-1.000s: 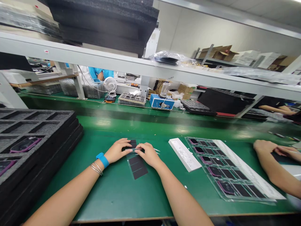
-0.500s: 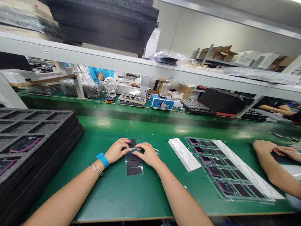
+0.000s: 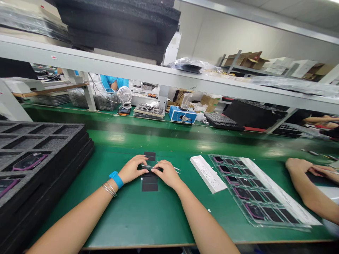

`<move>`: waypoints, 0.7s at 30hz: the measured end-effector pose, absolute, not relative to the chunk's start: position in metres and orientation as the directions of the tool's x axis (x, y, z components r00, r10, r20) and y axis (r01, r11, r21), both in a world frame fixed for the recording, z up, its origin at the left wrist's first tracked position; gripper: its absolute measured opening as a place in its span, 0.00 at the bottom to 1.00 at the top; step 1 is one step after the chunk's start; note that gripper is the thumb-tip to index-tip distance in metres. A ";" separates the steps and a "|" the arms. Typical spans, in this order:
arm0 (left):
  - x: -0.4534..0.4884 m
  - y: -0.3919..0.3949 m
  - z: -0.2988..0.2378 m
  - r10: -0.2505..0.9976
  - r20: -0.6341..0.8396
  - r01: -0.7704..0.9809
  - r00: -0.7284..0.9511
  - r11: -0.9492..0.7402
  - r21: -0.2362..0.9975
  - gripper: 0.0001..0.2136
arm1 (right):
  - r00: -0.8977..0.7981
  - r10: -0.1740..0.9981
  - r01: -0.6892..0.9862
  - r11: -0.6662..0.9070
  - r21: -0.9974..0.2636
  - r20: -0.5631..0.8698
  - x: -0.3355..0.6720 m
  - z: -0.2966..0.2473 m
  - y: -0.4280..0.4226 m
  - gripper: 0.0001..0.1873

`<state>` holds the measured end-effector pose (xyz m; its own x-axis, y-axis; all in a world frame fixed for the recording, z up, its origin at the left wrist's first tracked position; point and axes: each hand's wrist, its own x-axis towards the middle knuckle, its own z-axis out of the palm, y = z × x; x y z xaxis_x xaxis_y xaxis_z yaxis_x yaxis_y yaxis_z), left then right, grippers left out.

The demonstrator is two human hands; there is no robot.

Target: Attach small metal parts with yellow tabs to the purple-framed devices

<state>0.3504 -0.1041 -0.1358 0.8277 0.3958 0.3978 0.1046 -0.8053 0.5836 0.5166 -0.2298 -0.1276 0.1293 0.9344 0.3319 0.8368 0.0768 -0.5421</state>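
Note:
A strip of clear film with black rectangular patches point(image 3: 149, 187) lies on the green work surface, its middle raised and bent into a narrow ridge. My left hand point(image 3: 132, 168), beneath a blue wristband, pinches the left end of this ridge. The right end is pinched by my right hand point(image 3: 166, 173). Fingers of both hands hide part of the film. Just beyond my right hand, thin pointed tips that look like tweezers point(image 3: 177, 170) rest on the surface.
On the right are a white tray with tiny bits point(image 3: 208, 173) and a clear tray of purple-framed parts point(image 3: 242, 193). A co-worker's hand point(image 3: 298, 165) rests farther right. Black foam trays point(image 3: 89, 148) are stacked at left; a shelf beam point(image 3: 148, 70) spans above.
The film's middle has been lifted and folded up more sharply between my fingers. Its lower end has drawn slightly away from me. Both hands keep nearly the same place.

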 end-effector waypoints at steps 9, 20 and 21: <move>0.351 -0.099 -0.139 0.368 0.380 0.123 0.848 -0.836 0.535 0.09 | 0.114 0.946 0.853 0.063 -0.519 0.303 0.517 -0.129 -0.229 0.08; 0.351 -0.099 -0.141 0.389 0.346 0.157 0.854 -0.827 0.540 0.13 | 0.186 0.936 0.800 0.032 -0.600 0.298 0.516 -0.125 -0.230 0.03; 0.351 -0.099 -0.140 0.390 0.345 0.158 0.853 -0.826 0.542 0.13 | 0.179 0.938 0.806 0.032 -0.591 0.296 0.516 -0.125 -0.230 0.03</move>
<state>0.3508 -0.0993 -0.1405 0.8534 0.3904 0.3455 0.1584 -0.8256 0.5416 0.5164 -0.2303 -0.1252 0.1790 0.9384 0.2956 0.8061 0.0324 -0.5909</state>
